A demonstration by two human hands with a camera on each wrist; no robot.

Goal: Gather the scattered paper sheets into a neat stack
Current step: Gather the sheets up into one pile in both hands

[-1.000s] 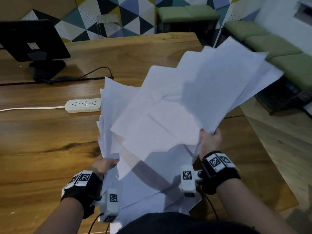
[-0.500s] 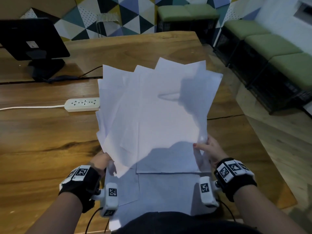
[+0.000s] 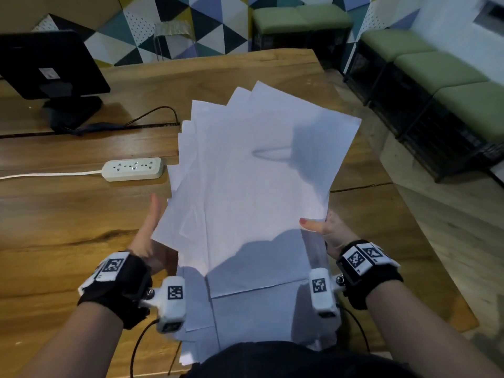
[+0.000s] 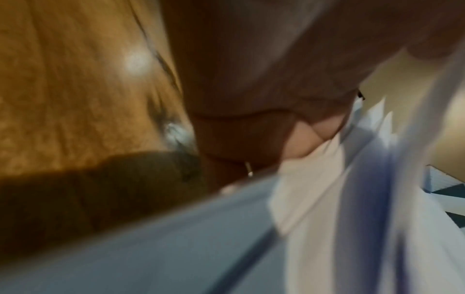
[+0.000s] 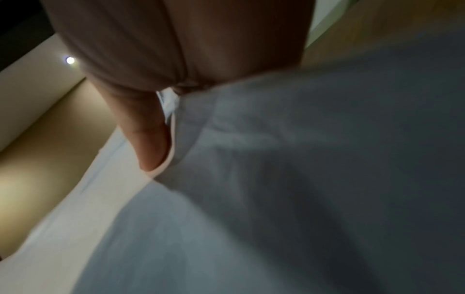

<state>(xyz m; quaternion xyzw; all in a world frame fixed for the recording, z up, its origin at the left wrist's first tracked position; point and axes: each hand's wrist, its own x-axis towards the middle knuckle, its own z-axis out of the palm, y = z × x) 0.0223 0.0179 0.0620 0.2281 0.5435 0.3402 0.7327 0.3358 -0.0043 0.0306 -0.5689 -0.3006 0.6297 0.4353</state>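
Note:
A fanned bundle of white paper sheets (image 3: 259,173) is held tilted up above the wooden table (image 3: 68,236). My right hand (image 3: 327,233) pinches its lower right corner, thumb on top and fingers underneath; the right wrist view shows the thumb (image 5: 148,139) pressed on the paper (image 5: 276,179). My left hand (image 3: 148,233) is flat with straight fingers against the bundle's left edge. The left wrist view is blurred and shows the palm (image 4: 251,79) beside the sheet edges (image 4: 327,199). More sheets (image 3: 259,312) lie flat on the table near my body, partly under the bundle.
A white power strip (image 3: 133,168) with its cord lies left of the papers. A black monitor (image 3: 49,66) stands at the back left with a dark cable. The table's right edge runs close to my right arm; green benches (image 3: 450,77) stand beyond it.
The bundle swung from the right to the centre and its sheets drew closer together. My left hand let go of the sheets and straightened along the left edge.

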